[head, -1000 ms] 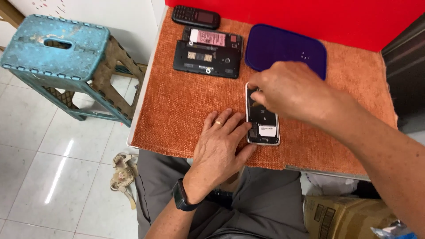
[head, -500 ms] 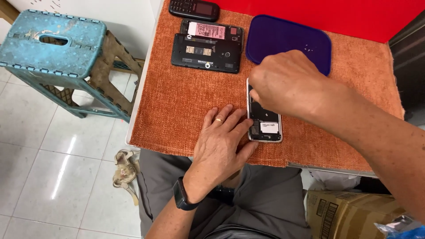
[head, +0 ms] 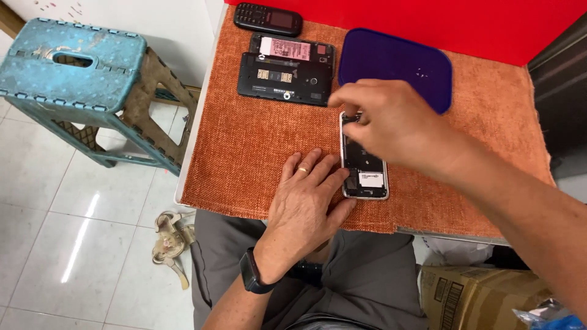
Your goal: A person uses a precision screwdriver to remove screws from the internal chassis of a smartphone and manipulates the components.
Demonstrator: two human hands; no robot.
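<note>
Head view, the only one. Opened phone (head: 364, 160) lies back-up on the orange cloth (head: 257, 159), near the front edge of the table, long axis running away from the person. Back cover is off, internals and a white label exposed.

Left hand (head: 306, 198) lies flat on the cloth just beside the phone's left edge, fingers stretched out and slightly spread, fingertips touching the phone's side. Holds nothing; reads as a brace so the body doesn't slide on the fabric. Ring on one finger, dark watch (head: 249, 278) at the wrist.

Right hand (head: 391, 122) comes in from the right and sits over the phone's upper half. Fingers curled in and bunched at the top left corner, tips pressed at the frame there. Whether they pinch a small part or just push on the edge, can't tell: the hand hides the contact.

Farther back on the cloth, well apart from the hands: a second opened phone body (head: 284, 85) with slots showing, a pink-labelled battery piece (head: 287, 47) touching it behind, and a small keypad phone (head: 268, 18) at the far edge. Dark blue rounded cover (head: 391, 64) lies just beyond the right hand, likely parked out of the way.

Cloth probably there for grip and scratch protection.

Off the table: a worn blue plastic stool (head: 79, 73) on the left, sandals (head: 171, 244) on the tiled floor, a cardboard box (head: 477, 296) lower right.
</note>
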